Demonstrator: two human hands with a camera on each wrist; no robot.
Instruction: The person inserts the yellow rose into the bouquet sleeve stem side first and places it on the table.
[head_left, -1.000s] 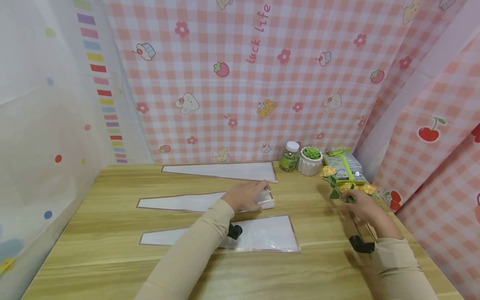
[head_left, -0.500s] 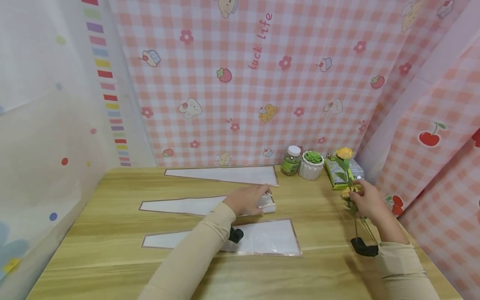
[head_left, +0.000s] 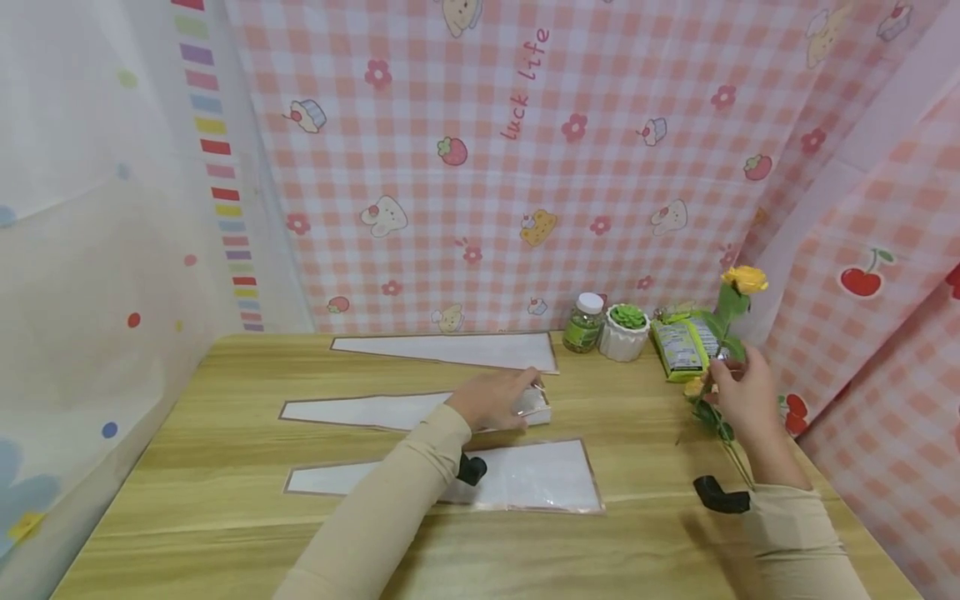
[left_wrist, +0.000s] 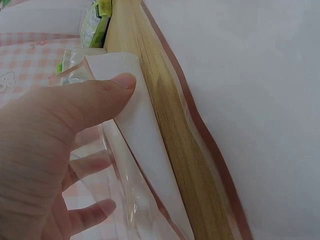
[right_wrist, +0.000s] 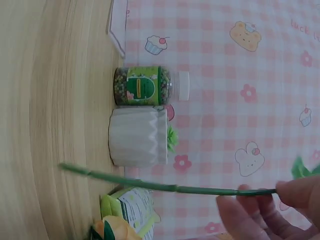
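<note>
The left hand (head_left: 491, 400) holds the middle white sleeve (head_left: 360, 410) at its wide end; the right hand (head_left: 750, 396) pinches a yellow flower (head_left: 745, 280) by its stem (right_wrist: 170, 188)

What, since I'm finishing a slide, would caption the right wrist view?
Right-hand fingers pinch a green stem, with a lidded jar, white plant pot and green packet beyond.

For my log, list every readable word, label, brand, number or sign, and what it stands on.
"luck life": pink checked curtain.
Jar label: print too small to read.
Green packet: print too small and blurred to read.
</note>
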